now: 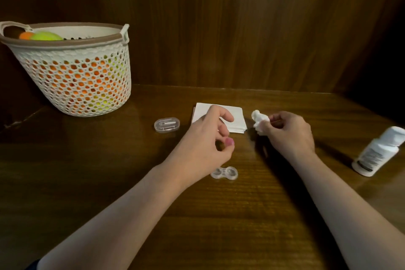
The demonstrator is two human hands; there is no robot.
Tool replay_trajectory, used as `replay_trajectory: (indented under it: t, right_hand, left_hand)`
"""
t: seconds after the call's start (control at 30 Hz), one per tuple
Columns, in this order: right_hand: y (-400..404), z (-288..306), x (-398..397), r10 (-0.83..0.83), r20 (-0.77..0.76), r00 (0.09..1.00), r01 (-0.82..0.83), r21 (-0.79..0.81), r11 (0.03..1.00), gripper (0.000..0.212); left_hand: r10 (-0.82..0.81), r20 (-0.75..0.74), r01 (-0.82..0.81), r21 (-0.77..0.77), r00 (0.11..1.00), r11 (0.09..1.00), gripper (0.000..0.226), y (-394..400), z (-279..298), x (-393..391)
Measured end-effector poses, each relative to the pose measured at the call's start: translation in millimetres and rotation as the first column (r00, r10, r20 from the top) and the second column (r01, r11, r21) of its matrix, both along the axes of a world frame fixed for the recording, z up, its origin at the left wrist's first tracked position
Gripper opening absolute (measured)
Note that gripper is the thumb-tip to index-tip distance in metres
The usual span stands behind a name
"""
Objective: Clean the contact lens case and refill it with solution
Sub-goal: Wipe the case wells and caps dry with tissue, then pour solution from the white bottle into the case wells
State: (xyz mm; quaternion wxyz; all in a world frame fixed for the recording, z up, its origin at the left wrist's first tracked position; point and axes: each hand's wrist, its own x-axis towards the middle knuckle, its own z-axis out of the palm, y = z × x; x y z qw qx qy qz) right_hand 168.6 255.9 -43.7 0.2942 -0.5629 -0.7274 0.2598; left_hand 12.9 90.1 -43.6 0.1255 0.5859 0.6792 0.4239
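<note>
A clear two-well contact lens case [224,173] lies open on the wooden table [109,182], just under my left wrist. My left hand [206,140] hovers above it and pinches a small pink cap [229,141] between thumb and fingers. My right hand [289,133] grips a crumpled white tissue [259,121] to the right of a stack of folded white tissues [234,116]. The white solution bottle [379,151] stands at the far right of the table.
A small clear box with tweezers inside [167,124] sits left of the tissue stack. A white perforated basket [72,68] holding orange and yellow-green balls stands at the back left. Wooden panelling closes off the back of the table.
</note>
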Motion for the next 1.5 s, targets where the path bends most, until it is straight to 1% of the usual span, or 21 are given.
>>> replay_trajectory:
  t: [0.13, 0.23, 0.3, 0.37, 0.5, 0.63, 0.73, 0.77, 0.83, 0.9, 0.93, 1.0, 1.07, 1.1, 1.17, 1.2, 1.3, 1.37, 1.43, 1.47, 1.5]
  right_hand:
    - [6.8, -5.6, -1.0, -0.033, -0.071, 0.997, 0.031, -0.023, 0.999, 0.025]
    - [9.0, -6.7, -4.3, -0.06, -0.021, 0.998, 0.06, -0.017, 0.998, 0.021]
    - [9.3, -6.3, -5.6, -0.084, 0.005, 0.996, 0.084, -0.001, 0.997, 0.024]
    - [8.9, -6.1, -6.9, -0.099, -0.01, 0.995, 0.099, 0.032, 0.995, 0.029]
    - [4.4, -5.8, -9.7, -0.101, -0.037, 0.994, 0.104, 0.103, 0.989, 0.035]
    - [-2.1, -5.5, -12.5, -0.074, -0.059, 0.996, 0.082, 0.164, 0.983, 0.036]
    - [-9.3, -4.6, -12.5, -0.028, -0.111, 0.993, 0.048, 0.184, 0.982, 0.033]
    - [-12.5, -3.9, -11.6, -0.008, -0.128, 0.992, 0.034, 0.205, 0.978, 0.028]
    - [-22.0, -0.6, -6.3, 0.016, -0.145, 0.989, 0.028, 0.301, 0.953, 0.014]
    - [-34.4, 4.4, 2.6, 0.013, -0.16, 0.987, 0.057, 0.427, 0.902, 0.031]
    - [-41.7, 7.4, 7.5, 0.003, -0.177, 0.984, 0.086, 0.493, 0.866, 0.034]
    - [-55.1, 12.9, 18.9, -0.029, -0.22, 0.975, 0.16, 0.604, 0.781, 0.026]
    - [-60.3, 15.5, 37.5, -0.105, -0.259, 0.96, 0.254, 0.654, 0.712, 0.013]
    - [-61.0, 16.6, 48.3, -0.157, -0.266, 0.951, 0.297, 0.651, 0.699, 0.024]
    - [-59.1, 17.3, 75.4, -0.253, -0.284, 0.925, 0.377, 0.596, 0.709, 0.053]
    - [-57.6, 17.6, 88.0, -0.293, -0.296, 0.909, 0.413, 0.557, 0.72, 0.063]
    - [-58.0, 16.7, 125.3, -0.388, -0.318, 0.865, 0.496, 0.431, 0.754, 0.084]
    - [-53.4, 12.3, 136.1, -0.401, -0.341, 0.85, 0.497, 0.266, 0.826, 0.096]
    - [-53.8, 9.3, 141.3, -0.362, -0.395, 0.845, 0.409, 0.04, 0.911, 0.102]
    - [-54.8, 7.9, 141.5, -0.348, -0.393, 0.851, 0.362, -0.039, 0.931, 0.1]
    - [-55.6, 6.7, 141.3, -0.331, -0.371, 0.868, 0.327, -0.078, 0.942, 0.091]
  left_hand:
    - [-0.012, -0.111, 0.009, -0.03, 0.994, 0.999, 0.061, 7.6, -0.7, 5.2]
    - [-0.024, -0.151, 0.017, -0.049, 0.988, 0.999, 0.06, 7.3, -1.8, 5.5]
    - [-0.035, -0.162, 0.022, -0.081, 0.986, 0.996, 0.063, 6.4, -1.0, 5.9]
    - [-0.061, -0.179, 0.038, -0.126, 0.982, 0.991, 0.069, 5.7, -0.5, 6.6]
    - [-0.102, -0.159, 0.072, -0.184, 0.982, 0.98, 0.073, 2.8, -1.0, 6.1]
    - [-0.118, -0.12, 0.091, -0.207, 0.986, 0.974, 0.071, -0.9, 0.8, 2.5]
    - [-0.12, -0.091, 0.1, -0.198, 0.989, 0.975, 0.06, -4.9, 1.7, 1.5]
    - [-0.116, -0.088, 0.098, -0.181, 0.989, 0.979, 0.052, -6.3, 1.9, 1.7]
    - [-0.106, -0.088, 0.096, -0.113, 0.99, 0.989, 0.03, -9.2, 2.6, 3.3]
    - [-0.091, -0.1, 0.088, -0.031, 0.991, 0.996, 0.008, -12.0, 4.4, 8.1]
    - [-0.082, -0.109, 0.082, -0.003, 0.991, 0.997, 0.005, -12.8, 4.8, 11.3]
    - [-0.072, -0.113, 0.074, 0.021, 0.991, 0.997, 0.005, -13.0, 4.7, 18.3]
    - [-0.078, -0.107, 0.082, 0.029, 0.991, 0.996, 0.004, -12.0, 5.2, 28.1]
    - [-0.087, -0.099, 0.092, 0.039, 0.991, 0.995, 0.003, -10.8, 5.3, 33.0]
    - [-0.101, -0.085, 0.108, 0.081, 0.991, 0.991, 0.006, -6.9, 6.0, 44.8]
    - [-0.102, -0.081, 0.109, 0.094, 0.992, 0.99, 0.009, -6.0, 6.8, 50.2]
    - [-0.136, -0.091, 0.147, 0.131, 0.987, 0.98, 0.02, -9.1, 9.4, 70.0]
    - [-0.141, -0.111, 0.155, 0.128, 0.984, 0.98, 0.034, -9.7, 6.7, 74.5]
    - [-0.136, -0.121, 0.153, 0.143, 0.983, 0.978, 0.052, -15.9, 8.3, 79.3]
    - [-0.132, -0.126, 0.149, 0.14, 0.983, 0.979, 0.056, -18.6, 9.3, 80.8]
    - [-0.127, -0.135, 0.144, 0.13, 0.983, 0.981, 0.058, -21.4, 10.2, 81.5]
